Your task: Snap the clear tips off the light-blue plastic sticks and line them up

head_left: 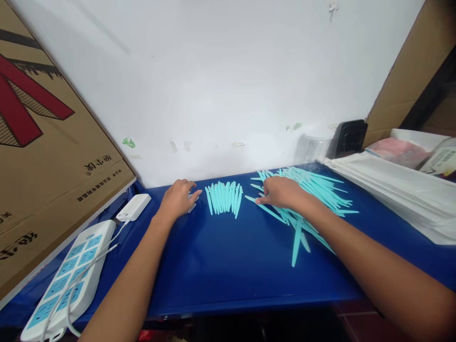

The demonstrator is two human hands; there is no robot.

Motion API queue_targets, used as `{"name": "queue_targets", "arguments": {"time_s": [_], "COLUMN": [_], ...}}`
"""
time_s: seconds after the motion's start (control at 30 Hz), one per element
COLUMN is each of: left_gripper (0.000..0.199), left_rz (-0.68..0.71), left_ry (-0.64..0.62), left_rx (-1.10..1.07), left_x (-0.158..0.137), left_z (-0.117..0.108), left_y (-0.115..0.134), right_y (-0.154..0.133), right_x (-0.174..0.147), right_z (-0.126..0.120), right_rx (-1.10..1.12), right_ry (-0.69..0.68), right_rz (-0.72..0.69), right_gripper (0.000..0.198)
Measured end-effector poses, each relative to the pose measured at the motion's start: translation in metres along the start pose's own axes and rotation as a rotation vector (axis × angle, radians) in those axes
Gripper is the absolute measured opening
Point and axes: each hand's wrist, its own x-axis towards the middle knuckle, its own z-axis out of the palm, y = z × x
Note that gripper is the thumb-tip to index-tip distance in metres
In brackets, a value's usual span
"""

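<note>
Several slim turquoise plastic sticks with tapered ends [224, 198] lie side by side in a neat row on the blue table [213, 266]. Left of that row, my left hand [179, 199] rests on the table, thumb and fingers apart. Small translucent pieces [193, 204] show by its fingertips, partly covered by the hand. My right hand [276, 192] is at the left side of a loose, crisscrossed pile of the same sticks [317, 190]. Its fingers are curled, closed on one turquoise stick [272, 212] that slants beneath the thumb.
A white power strip [89, 275] with cables and a white adapter [134, 207] lie at left beside a large cardboard box [53, 142]. A clear container [315, 148], a black object [351, 137] and stacked white sheets [388, 190] stand at right. A white wall [221, 85] rises behind.
</note>
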Motion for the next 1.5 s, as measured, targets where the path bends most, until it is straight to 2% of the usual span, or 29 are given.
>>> {"name": "queue_targets", "arguments": {"time_s": [0.13, 0.3, 0.43, 0.93, 1.13, 1.3, 1.5], "left_gripper": [0.035, 0.032, 0.031, 0.032, 0.033, 0.042, 0.046], "left_rz": [0.018, 0.038, 0.045, 0.057, 0.037, 0.029, 0.074], "left_ry": [0.036, 0.034, 0.04, 0.03, 0.04, 0.031, -0.131], "left_rx": [-0.037, -0.089, -0.127, -0.274, -0.358, -0.566, -0.764], "left_x": [0.001, 0.001, 0.001, 0.001, 0.002, 0.0, -0.009], "left_z": [-0.001, 0.0, 0.001, 0.002, 0.001, -0.004, -0.005], "left_y": [0.003, 0.007, 0.011, 0.019, 0.023, 0.04, 0.075], "right_y": [-0.005, -0.006, -0.004, 0.0, -0.001, -0.005, -0.013], "right_x": [-0.006, -0.009, -0.011, -0.007, -0.008, -0.01, -0.015], "right_z": [-0.006, -0.009, -0.009, -0.002, -0.004, -0.003, -0.002], "right_rx": [0.008, 0.063, 0.116, 0.151, 0.195, 0.284, 0.379], "right_ry": [-0.096, -0.154, -0.174, -0.139, -0.068, -0.052, -0.114], "right_rz": [-0.03, -0.076, -0.121, -0.229, -0.305, -0.377, -0.489], "right_gripper": [0.036, 0.053, 0.058, 0.057, 0.047, 0.032, 0.032]}}
